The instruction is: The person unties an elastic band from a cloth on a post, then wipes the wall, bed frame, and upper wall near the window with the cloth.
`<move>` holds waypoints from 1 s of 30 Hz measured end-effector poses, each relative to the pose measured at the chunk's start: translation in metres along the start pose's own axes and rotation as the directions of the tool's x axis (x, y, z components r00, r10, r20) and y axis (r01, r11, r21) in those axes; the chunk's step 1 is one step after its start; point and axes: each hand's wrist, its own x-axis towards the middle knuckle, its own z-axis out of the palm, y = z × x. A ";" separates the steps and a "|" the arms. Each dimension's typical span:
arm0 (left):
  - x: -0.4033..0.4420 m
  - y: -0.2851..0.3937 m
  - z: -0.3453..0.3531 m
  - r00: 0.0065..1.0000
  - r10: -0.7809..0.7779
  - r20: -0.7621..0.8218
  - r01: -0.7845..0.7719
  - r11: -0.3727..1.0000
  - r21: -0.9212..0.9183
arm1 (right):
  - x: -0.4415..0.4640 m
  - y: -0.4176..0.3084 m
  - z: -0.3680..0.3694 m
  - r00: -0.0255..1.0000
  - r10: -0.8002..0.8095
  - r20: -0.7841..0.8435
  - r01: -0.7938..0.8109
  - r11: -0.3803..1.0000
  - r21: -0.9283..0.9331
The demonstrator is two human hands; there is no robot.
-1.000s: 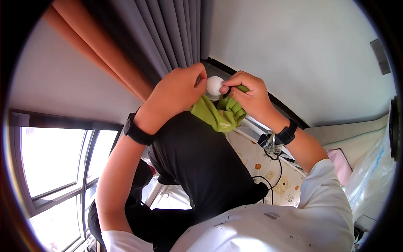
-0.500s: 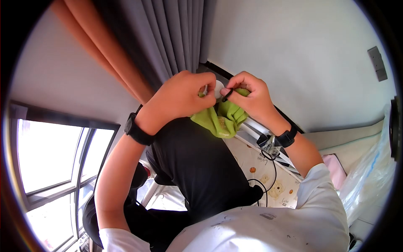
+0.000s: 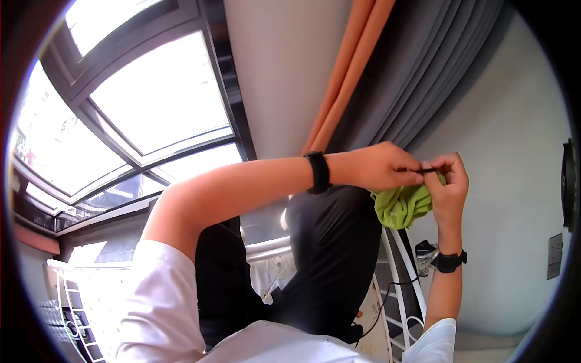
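My left hand [image 3: 384,166] and my right hand [image 3: 449,181] meet at the right of the view, fingertips close together. Between them runs a small black band [image 3: 427,170], pinched by the fingers of both hands. A bunched green cloth [image 3: 402,204] hangs below the band, beside my right hand's fingers and under my left hand. Each wrist wears a black strap. My knees in black trousers [image 3: 336,242] are just below the cloth.
Windows [image 3: 160,91] fill the upper left. Orange and grey curtains [image 3: 417,66] hang at the top, beside a pale wall [image 3: 514,151]. White metal rails [image 3: 396,290] and a black cable [image 3: 382,302] lie at the lower right. A white rack [image 3: 72,302] stands at lower left.
The view has turned toward the windows, so hands and cloth appear farther right. My left hand has come to my right hand at the black band. The white round object no longer shows.
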 end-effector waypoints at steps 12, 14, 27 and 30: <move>-0.120 0.066 -0.122 0.800 -0.197 -0.567 0.290 0.954 0.077 | 0.042 -0.108 0.135 0.907 -0.178 0.381 0.139 0.982 0.127; -0.140 0.060 -0.138 0.779 -0.241 -0.579 0.297 0.955 0.002 | 0.042 -0.112 0.168 0.898 -0.224 0.380 0.199 0.975 0.102; -0.212 0.050 -0.127 0.796 -0.188 -0.576 0.456 0.811 0.365 | -0.005 -0.007 0.274 0.757 0.013 0.653 -0.357 0.845 0.397; -0.212 0.032 -0.124 0.725 -0.260 -0.637 0.468 0.865 0.180 | -0.011 -0.016 0.263 0.730 0.012 0.684 -0.399 0.819 0.412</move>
